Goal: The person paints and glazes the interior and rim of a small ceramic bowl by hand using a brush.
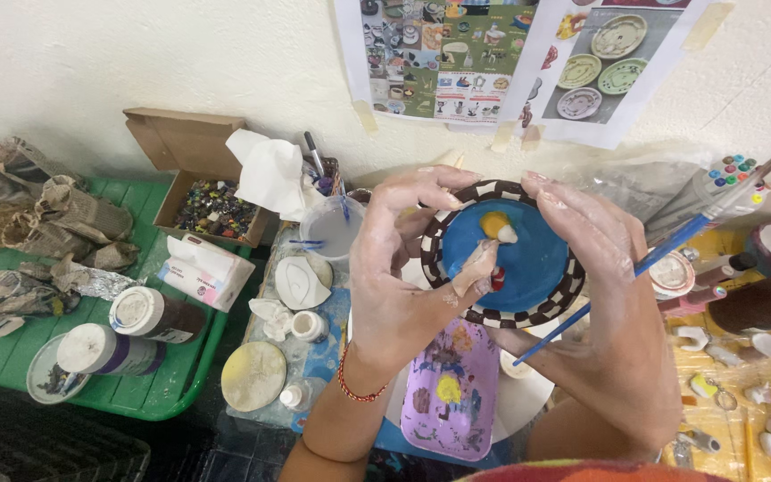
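Both hands cradle painted bowl (510,254).
Left hand (403,268) clasps rim; right hand (609,295) clasps far rim plus brush (662,250). Likely fragile, wet paint; hold edges only.

A green table (180,393) is seen on the left. Crumpled newspaper (37,223), two paint jars (131,330) and a cardboard box (211,196) of small beads are laid on it. Beside it, a yellow table (733,393) is covered with little white clay pieces (765,393) and a brown pot (751,308).
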